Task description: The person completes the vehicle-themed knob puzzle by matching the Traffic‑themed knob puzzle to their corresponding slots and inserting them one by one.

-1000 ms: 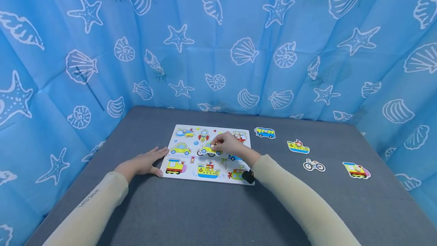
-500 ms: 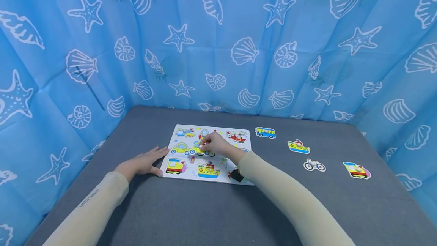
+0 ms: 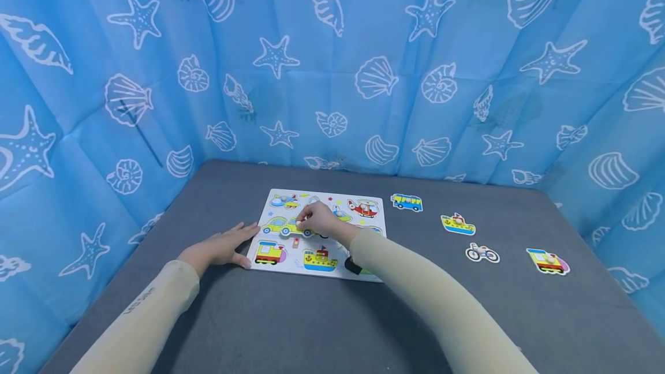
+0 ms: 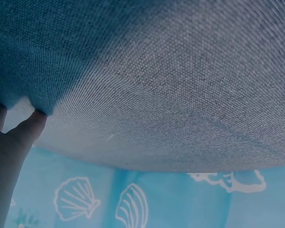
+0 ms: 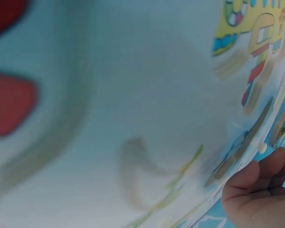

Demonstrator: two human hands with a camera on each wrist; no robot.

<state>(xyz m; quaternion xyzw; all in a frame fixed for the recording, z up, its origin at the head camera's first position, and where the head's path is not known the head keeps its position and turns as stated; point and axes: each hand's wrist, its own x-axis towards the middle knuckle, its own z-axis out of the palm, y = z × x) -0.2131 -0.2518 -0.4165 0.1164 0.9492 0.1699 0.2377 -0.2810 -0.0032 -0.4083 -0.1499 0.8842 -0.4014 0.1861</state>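
Observation:
A white puzzle board (image 3: 296, 251) printed with vehicles lies on the grey table. My right hand (image 3: 321, 220) pinches the knob of a yellow car puzzle piece (image 3: 289, 229) over the board's middle row. This piece overlaps the right side of the printed yellow car (image 3: 272, 226). My left hand (image 3: 220, 246) rests with spread fingers at the board's left edge. In the left wrist view, part of the left hand (image 4: 14, 147) shows against the grey cloth. The right wrist view shows curled fingers of the right hand (image 5: 256, 190) beside the board; the car is not clear there.
Right of the board lie a blue bus piece (image 3: 407, 202), a boat piece (image 3: 458, 224), a bicycle piece (image 3: 482, 253) and a train piece (image 3: 548, 261). A helicopter (image 3: 363, 208) is at the board's upper right. Blue shell-patterned curtains (image 3: 332, 74) surround the table (image 3: 291, 322).
My right hand has moved left across the board with the yellow car piece, from the middle to beside the printed yellow car. The left hand has stayed at the board's edge.

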